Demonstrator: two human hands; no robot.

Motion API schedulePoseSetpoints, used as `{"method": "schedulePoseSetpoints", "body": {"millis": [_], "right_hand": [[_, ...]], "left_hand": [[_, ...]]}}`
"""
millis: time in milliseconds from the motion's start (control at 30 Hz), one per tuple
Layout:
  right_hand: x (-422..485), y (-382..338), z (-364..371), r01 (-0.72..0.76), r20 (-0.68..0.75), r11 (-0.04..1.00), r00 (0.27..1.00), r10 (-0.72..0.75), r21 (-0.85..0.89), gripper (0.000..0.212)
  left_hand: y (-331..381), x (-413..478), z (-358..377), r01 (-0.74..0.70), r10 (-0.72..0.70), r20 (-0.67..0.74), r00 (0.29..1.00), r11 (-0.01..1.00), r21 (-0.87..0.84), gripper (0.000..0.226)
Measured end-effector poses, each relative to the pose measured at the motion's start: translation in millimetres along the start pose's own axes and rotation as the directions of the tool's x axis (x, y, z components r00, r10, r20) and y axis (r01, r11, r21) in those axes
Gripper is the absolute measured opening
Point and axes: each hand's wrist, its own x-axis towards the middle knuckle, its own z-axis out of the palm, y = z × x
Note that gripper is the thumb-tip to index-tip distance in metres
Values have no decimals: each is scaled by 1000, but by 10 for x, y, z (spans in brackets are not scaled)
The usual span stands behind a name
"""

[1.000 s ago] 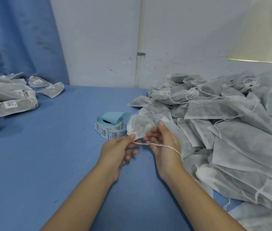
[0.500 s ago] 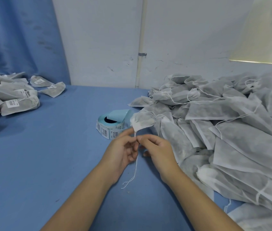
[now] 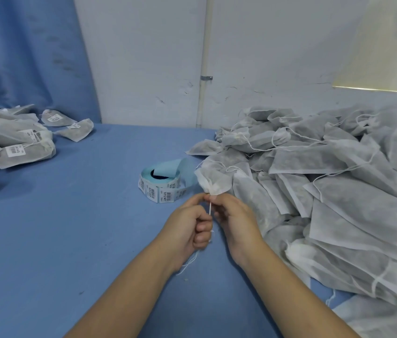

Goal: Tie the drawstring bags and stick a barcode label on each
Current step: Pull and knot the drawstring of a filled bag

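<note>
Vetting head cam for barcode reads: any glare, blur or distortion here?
Head view: wide-angle bend, the blue fabric curtain leans inward; the pale yellow translucent sheet top right is washed out; light is soft, shadows faint beside the light-blue roll of barcode labels, whose print looks slightly blurred.

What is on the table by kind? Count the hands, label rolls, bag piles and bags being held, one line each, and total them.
hands: 2, left and right
label roll: 1
bag piles: 2, one far left, one right
held bag, gripped by its string: 1
Total: 6
</note>
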Motion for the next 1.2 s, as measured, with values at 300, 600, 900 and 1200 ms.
{"method": "schedulePoseSetpoints", "body": {"millis": [300,600,900,1200], "right_hand": [[26,-18,3,-25,29,994,999,22,111,13],[3,-47,12,176,55,966,984,-169,-189,12],[-112,-75,20,378,31,450,792,-610,-809,21],[-207,-53,54,495,134,301,667,-733,-815,48]], "left_hand": [[-5,-13,1,37,-36,-76,996,999,14,38],[-70,-11,-102,-225,455,-124,882,636,738,20],[4,-171,-39,-210,811,140,567,-22,978,9],[-51,-136,33,-533,784,102,612,314,786,14]]}}
